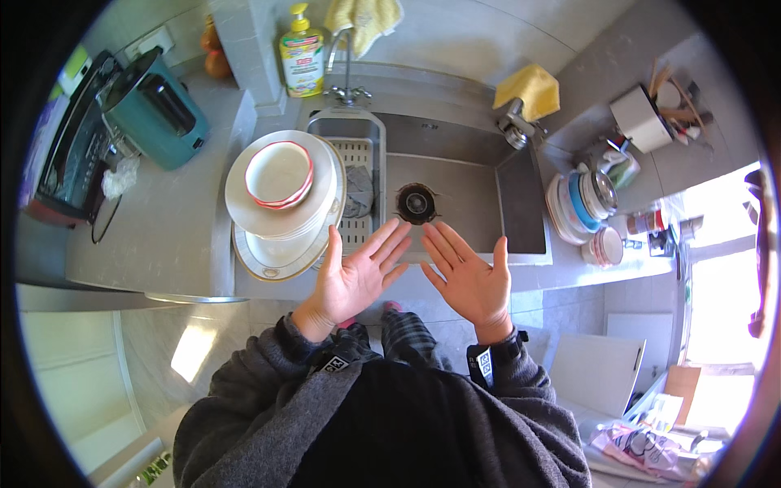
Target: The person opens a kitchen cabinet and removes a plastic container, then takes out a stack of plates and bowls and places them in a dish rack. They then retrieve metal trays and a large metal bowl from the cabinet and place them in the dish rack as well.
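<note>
Both palms face up before the front edge of a steel sink [451, 165]. My left hand [357, 274] is spread and bare, close to a stack of white plates [238, 189]. On top of that stack sit red-rimmed bowls [280, 171], and beneath it lies a gold-edged oval platter [268, 262]. My right hand [470, 274] is likewise spread, holding nothing, in front of the basin. A dark drain [417, 203] shows just beyond the fingertips. Inside the slotted drain basket [379, 152] at the sink's left lies a grey cloth [357, 192].
Behind the basket rises a faucet [348, 91], beside a yellow-capped soap bottle [302, 61]. A yellow cloth [528, 91] drapes over a second tap [515, 128]. Stacked bowls and plates [579, 204] stand right of the sink. A teal electric appliance [155, 113] occupies the left counter [165, 232].
</note>
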`<move>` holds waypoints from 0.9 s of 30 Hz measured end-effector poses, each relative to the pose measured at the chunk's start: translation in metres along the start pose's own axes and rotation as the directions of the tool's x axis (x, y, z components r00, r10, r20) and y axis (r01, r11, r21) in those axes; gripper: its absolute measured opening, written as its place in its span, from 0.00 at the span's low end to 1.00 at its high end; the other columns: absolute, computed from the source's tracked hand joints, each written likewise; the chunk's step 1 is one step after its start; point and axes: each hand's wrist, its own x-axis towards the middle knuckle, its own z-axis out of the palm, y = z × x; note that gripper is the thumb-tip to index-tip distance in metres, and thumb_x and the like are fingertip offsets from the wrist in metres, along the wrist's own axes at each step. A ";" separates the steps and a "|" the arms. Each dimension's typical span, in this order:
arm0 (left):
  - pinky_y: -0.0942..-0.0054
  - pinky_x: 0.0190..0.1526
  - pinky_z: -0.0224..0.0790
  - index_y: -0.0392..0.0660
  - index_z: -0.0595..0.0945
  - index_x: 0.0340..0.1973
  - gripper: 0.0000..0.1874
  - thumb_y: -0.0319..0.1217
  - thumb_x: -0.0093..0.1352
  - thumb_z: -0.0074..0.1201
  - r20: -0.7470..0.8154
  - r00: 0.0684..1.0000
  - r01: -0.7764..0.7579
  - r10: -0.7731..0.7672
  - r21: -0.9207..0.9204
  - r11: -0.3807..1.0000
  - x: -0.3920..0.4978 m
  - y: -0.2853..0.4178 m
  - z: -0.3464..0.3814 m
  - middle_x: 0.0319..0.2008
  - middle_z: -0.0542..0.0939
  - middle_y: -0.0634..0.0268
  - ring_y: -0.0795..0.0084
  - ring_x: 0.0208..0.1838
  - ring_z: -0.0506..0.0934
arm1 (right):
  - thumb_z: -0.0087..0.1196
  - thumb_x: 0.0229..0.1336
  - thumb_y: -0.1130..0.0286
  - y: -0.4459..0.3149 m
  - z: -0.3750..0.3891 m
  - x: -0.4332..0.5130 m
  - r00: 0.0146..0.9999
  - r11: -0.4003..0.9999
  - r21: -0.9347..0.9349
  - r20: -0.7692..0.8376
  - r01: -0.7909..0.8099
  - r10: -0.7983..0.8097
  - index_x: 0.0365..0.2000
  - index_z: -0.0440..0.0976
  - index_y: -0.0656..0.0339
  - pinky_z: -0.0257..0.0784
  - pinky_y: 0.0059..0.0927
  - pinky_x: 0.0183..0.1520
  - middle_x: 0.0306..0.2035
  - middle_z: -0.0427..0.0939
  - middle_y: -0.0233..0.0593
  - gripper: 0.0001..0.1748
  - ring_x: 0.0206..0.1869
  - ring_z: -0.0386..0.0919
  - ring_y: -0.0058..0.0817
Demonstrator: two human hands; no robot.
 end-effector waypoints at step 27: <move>0.60 0.58 0.55 0.38 0.67 0.54 0.29 0.46 0.66 0.46 0.036 0.630 -0.476 -0.775 0.807 -0.350 0.161 -0.367 0.102 0.54 0.69 0.51 0.53 0.58 0.66 | 0.39 0.61 0.56 -0.120 -0.222 -0.423 0.357 0.578 -0.095 -0.702 0.810 -0.616 0.36 0.72 0.60 0.71 0.28 0.36 0.25 0.73 0.34 0.19 0.29 0.71 0.26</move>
